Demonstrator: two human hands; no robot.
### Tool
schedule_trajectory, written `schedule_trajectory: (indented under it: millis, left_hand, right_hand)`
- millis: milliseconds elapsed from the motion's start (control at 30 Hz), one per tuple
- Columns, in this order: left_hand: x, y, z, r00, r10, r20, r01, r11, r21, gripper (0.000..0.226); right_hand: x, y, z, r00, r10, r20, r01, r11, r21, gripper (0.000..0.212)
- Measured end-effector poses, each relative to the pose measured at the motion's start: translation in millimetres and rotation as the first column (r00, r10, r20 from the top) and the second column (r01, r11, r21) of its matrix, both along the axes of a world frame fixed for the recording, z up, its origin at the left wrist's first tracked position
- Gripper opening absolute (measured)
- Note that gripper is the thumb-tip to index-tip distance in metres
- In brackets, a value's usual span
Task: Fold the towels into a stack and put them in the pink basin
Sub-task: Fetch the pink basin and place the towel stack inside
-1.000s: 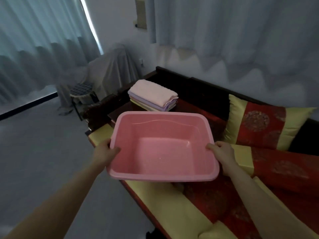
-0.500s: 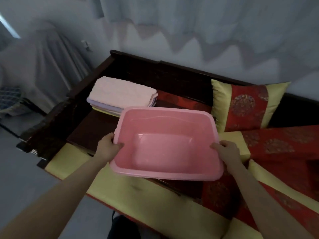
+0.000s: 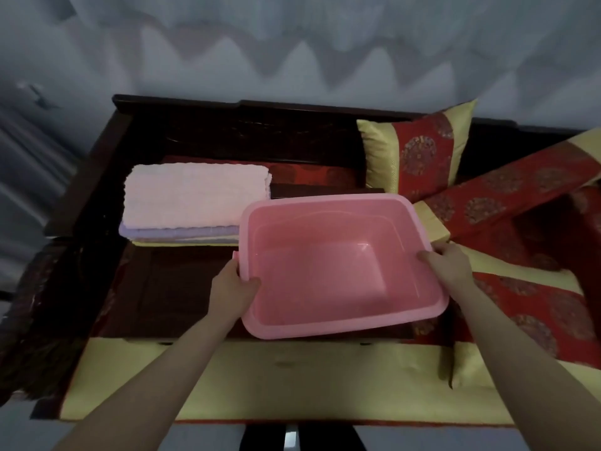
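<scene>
Here the left grip point(image 3: 232, 288) and the right grip point(image 3: 450, 265) each clasp a side rim of the empty pink basin point(image 3: 325, 330), while the folded towel stack point(image 3: 195, 196) lies just beyond its far left corner, long axis left to right, nearer the left grip.

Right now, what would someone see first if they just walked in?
The big pink basin in the middle, empty, with the left hand and right hand gripping its sides. Next, the stack of folded towels behind it to the left, pale pink on top. A red-and-gold cushion leans at the back right.
</scene>
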State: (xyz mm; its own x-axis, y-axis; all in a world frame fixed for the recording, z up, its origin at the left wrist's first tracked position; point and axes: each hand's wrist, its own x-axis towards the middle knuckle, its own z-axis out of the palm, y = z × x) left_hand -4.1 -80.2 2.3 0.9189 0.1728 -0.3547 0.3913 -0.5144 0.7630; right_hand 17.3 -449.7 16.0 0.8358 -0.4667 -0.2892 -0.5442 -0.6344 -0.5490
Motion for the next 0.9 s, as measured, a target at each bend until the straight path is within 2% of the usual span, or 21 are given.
schedule_trajectory:
  millis: [67,133,233,300,367,433,500,567,667,733,800,833,867,900]
  left_hand:
    - [3,4,-1,1.0,-0.017,-0.006,0.017,0.999,-0.031,0.019]
    - [4,8,-1,0.999,-0.037,-0.032,0.036,0.998,-0.048,0.02]
    - [7,22,6,0.992,-0.057,-0.113,0.044,0.992,-0.115,0.021]
    - [12,36,13,0.986,-0.06,-0.155,0.039,0.989,-0.14,0.031]
    - [25,56,22,0.992,0.017,-0.128,-0.041,0.982,-0.185,0.031]
    - [47,83,29,0.989,0.12,-0.09,-0.138,0.963,-0.23,0.022]
    - [77,114,31,0.98,0.193,-0.05,-0.2,0.951,-0.236,0.011]
    - [110,150,27,0.965,0.262,0.023,-0.25,0.942,-0.224,0.01]
    - [153,197,20,0.938,0.327,0.112,-0.317,0.943,-0.103,0.03]
    - [183,237,-4,0.954,0.281,0.099,-0.281,0.96,-0.018,0.051]
    - [219,290,-71,0.959,0.282,-0.031,-0.281,0.959,0.029,0.096]
    - [234,310,-103,0.953,0.286,-0.099,-0.284,0.958,0.039,0.112]
    - [242,317,-115,0.943,0.293,-0.156,-0.293,0.956,0.026,0.121]
    - [246,320,-119,0.929,0.289,-0.231,-0.3,0.954,-0.013,0.127]
  right_hand:
    - [1,0,-2,0.999,-0.034,-0.019,0.033,0.999,-0.016,0.029]
    - [2,0,2,0.999,0.0,-0.052,-0.002,0.999,-0.037,0.032]
    - [8,-7,13,0.955,0.13,-0.266,-0.172,0.975,-0.14,0.045]
    - [15,-8,27,0.931,0.124,-0.342,-0.2,0.96,-0.196,0.058]
    - [28,4,44,0.963,0.108,-0.247,-0.168,0.957,-0.238,0.06]
    - [51,32,62,0.981,0.183,-0.065,-0.193,0.961,-0.196,0.053]
    - [81,74,73,0.964,0.257,0.071,-0.254,0.966,-0.055,0.046]
    - [119,126,74,0.958,0.263,0.111,-0.279,0.946,0.165,0.045]
    - [174,202,61,0.966,0.235,0.107,-0.258,0.886,0.384,0.05]
    - [205,246,42,0.979,0.203,0.0,-0.178,0.861,0.476,0.063]
    - [227,276,19,0.966,0.209,-0.15,-0.099,0.841,0.532,0.081]
    - [234,288,9,0.948,0.226,-0.223,-0.078,0.847,0.526,0.089]
    - [242,298,-2,0.92,0.251,-0.3,-0.068,0.858,0.509,0.095]
    - [249,307,-14,0.883,0.285,-0.372,-0.085,0.878,0.471,0.092]
